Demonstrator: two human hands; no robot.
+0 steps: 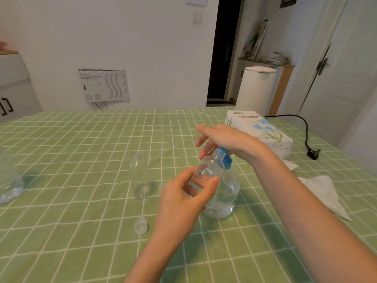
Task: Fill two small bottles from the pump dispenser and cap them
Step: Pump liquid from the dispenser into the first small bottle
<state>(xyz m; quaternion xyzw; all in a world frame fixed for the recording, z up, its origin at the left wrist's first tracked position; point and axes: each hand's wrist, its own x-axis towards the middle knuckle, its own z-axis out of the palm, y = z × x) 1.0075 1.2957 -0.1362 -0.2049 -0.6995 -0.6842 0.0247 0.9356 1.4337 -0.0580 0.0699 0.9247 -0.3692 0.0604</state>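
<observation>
Gripping a tilted clear small bottle (206, 172) in left hand (183, 199), right hand (222, 139) flat on pump dispenser (224, 193), part-full of clear liquid.

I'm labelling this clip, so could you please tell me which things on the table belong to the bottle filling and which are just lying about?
Job in hand:
pump dispenser
small bottle in the left hand
second small bottle
loose cap

Lying about:
tissue pack
loose tissue
power plug
</observation>
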